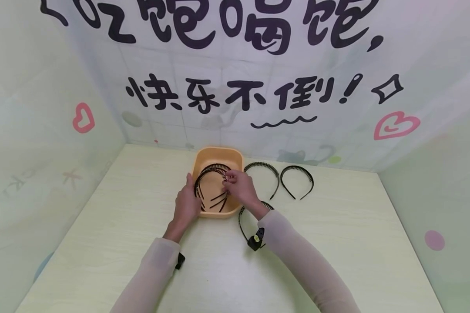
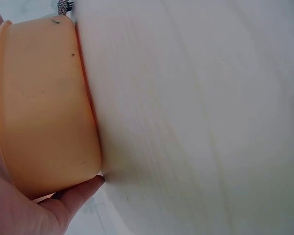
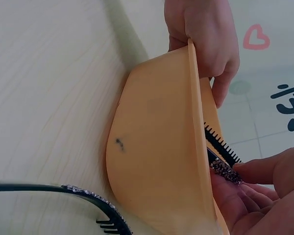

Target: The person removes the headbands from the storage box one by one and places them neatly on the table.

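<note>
Head view: the left hand (image 1: 188, 201) gripped the left side of the orange basket (image 1: 218, 215), which contained several dark headbands (image 1: 197, 188); the right hand (image 1: 241, 188) was over its right side, with three loose headbands (image 1: 297, 167) on the table (image 1: 337, 243) beyond. Left wrist view: a left finger (image 2: 81, 196) lay along the outer wall (image 2: 46, 107). Right wrist view: the right hand pinched a glitter-studded headband (image 3: 225, 171) at the rim (image 3: 197, 98).

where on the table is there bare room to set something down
Bare table shows on the left between the left hand and left wall, on the right between the rightmost headband and right wall, and in front between the sleeves. Crowded: the orange tray, right hand at its rim, headbands inside and more just to its right.
</note>
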